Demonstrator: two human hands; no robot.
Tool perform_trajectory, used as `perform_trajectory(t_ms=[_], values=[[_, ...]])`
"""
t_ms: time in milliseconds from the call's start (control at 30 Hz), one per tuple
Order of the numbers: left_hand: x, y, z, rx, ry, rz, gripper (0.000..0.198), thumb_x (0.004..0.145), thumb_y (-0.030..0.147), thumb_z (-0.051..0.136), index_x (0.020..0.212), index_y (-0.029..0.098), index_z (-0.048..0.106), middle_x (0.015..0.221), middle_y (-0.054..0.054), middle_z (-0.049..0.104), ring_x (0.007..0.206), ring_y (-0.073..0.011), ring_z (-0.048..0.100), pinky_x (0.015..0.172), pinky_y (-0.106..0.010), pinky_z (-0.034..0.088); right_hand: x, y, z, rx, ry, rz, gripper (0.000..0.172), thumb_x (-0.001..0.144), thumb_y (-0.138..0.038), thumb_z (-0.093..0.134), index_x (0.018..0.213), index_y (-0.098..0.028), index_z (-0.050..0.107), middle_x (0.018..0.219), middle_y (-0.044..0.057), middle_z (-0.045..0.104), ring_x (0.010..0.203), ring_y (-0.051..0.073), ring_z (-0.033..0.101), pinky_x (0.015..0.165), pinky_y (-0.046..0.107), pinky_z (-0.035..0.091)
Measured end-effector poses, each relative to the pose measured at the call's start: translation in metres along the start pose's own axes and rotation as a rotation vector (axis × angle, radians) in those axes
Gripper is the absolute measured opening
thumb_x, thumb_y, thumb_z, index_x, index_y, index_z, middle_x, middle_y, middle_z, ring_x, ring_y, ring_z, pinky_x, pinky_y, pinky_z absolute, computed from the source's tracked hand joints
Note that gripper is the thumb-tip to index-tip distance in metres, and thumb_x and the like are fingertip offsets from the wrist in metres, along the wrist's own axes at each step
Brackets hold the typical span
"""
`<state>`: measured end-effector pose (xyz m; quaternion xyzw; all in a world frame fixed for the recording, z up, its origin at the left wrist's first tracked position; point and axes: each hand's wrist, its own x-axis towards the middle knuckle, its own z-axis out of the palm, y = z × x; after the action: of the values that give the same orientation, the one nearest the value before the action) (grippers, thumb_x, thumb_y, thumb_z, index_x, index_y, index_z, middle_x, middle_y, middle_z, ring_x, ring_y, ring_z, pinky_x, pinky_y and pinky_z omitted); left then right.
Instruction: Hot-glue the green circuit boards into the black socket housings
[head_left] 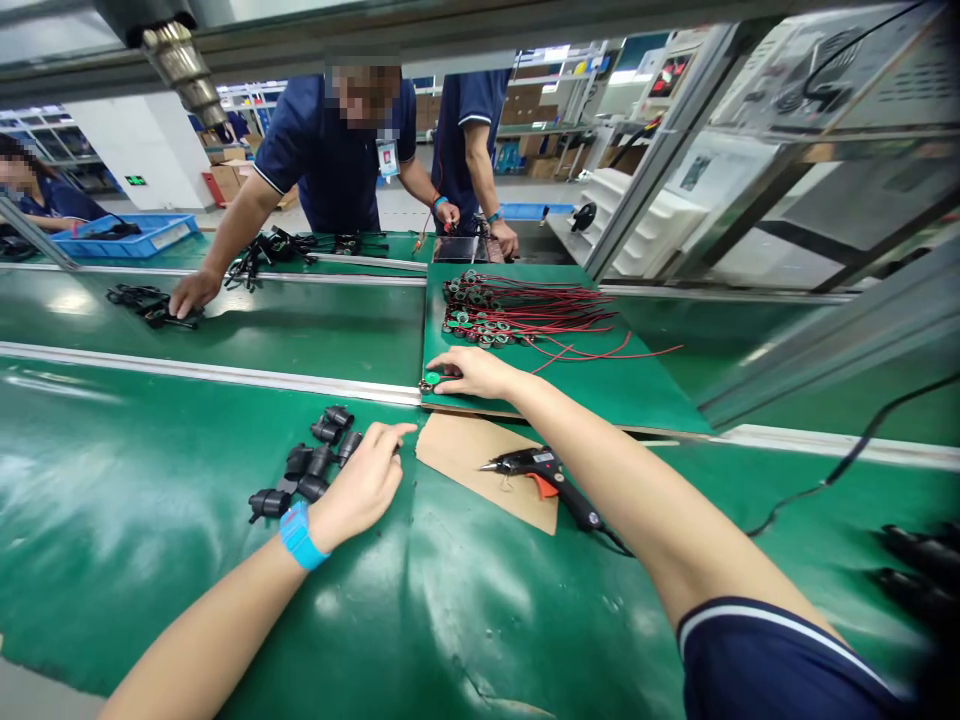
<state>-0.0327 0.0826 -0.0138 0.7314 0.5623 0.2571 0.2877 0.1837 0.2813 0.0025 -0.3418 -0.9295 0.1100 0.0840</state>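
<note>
R hand (480, 375) at small round part (430, 381), L hand (364, 485) by black plastic caps (320, 460)

R arm reaches fwd from lower right, elbow bent, forearm slanting up-left over the table; palm down, thumb + index straddling the green-topped part at the near-left corner of the green board (637, 390). Can't tell if they grip it or just touch. Pile of similar round parts w/ red wires (570, 312) just beyond R fingers, on same board.

L arm comes up from lower left, blue wristband (300, 537) on wrist; back of hand up, index stretched out twd R fingers, others loosely bent. Can't tell if anything's in the palm. Caps sit just left of L knuckles, some partly behind the hand.

Glue gun (559, 478) lies right of L fingertips, nozzle over cardboard (465, 452), below R wrist. Beyond L fingers, co-worker's hand (193, 293) is on black cables (139, 300).
</note>
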Motion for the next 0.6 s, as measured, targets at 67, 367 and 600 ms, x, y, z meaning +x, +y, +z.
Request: perform_trajectory(t_ms=[67, 367, 600], values=[[-0.006, -0.001, 0.001, -0.311, 0.096, -0.114, 0.038, 0.091, 0.02, 0.05, 0.128, 0.023, 0.056, 0.104, -0.007, 0.059, 0.092, -0.0195, 0.06, 0.082, -0.034, 0.053, 0.001, -0.01, 0.0, 0.036, -0.014, -0.014, 0.046, 0.09, -0.037, 0.072, 0.132, -0.02, 0.066, 0.11, 0.006, 0.072, 0.096, 0.017, 0.065, 0.083, 0.026, 0.046], [-0.019, 0.0, 0.019, -0.857, 0.277, -0.356, 0.053, 0.078, 0.054, 0.076, 0.114, 0.019, 0.058, 0.086, 0.0, 0.057, 0.061, -0.0085, 0.049, 0.043, -0.017, 0.032, 0.005, -0.06, 0.009, 0.059, -0.002, 0.14, 0.032, 0.088, -0.042, 0.072, 0.114, -0.023, 0.075, 0.104, 0.007, 0.077, 0.093, 0.022, 0.069, 0.068, 0.026, 0.042], [-0.024, 0.019, 0.018, -1.208, 0.144, -0.399, 0.066, 0.086, 0.073, 0.059, 0.126, 0.02, 0.059, 0.114, -0.014, 0.068, 0.06, -0.0086, 0.054, 0.044, -0.018, 0.037, -0.046, -0.135, -0.048, 0.11, 0.063, 0.038, 0.026, 0.091, -0.032, 0.07, 0.115, -0.025, 0.073, 0.1, 0.004, 0.077, 0.089, 0.018, 0.069, 0.07, 0.024, 0.04]])
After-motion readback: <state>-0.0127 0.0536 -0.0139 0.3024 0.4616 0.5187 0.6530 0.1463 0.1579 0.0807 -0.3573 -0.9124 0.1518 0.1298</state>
